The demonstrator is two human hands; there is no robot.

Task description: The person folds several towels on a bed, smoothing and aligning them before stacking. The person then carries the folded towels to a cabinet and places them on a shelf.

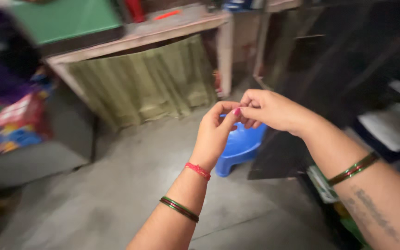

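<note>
Blurred stack of red and blue printed packages (12, 125) sat far left on a grey ledge. Behind, pale wooden table w/ pleated olive cloth skirt (149, 81). Centre: left hand (215, 132), red thread and green-red bangles on wrist, fingers curled narrow, tips touching right hand (268, 110), also pinched narrow w/ pink nail showing. Couldn't tell what, if anything, they held btwn tips. Blue plastic stool (239, 147) on grey concrete floor (116, 199) just below hands.

Soft, even light falls on the grey floor (116, 194) with hardly a shadow, while the right side sinks into murky darkness. Motion blur smears the edges; only the raised hands look fairly sharp.
</note>
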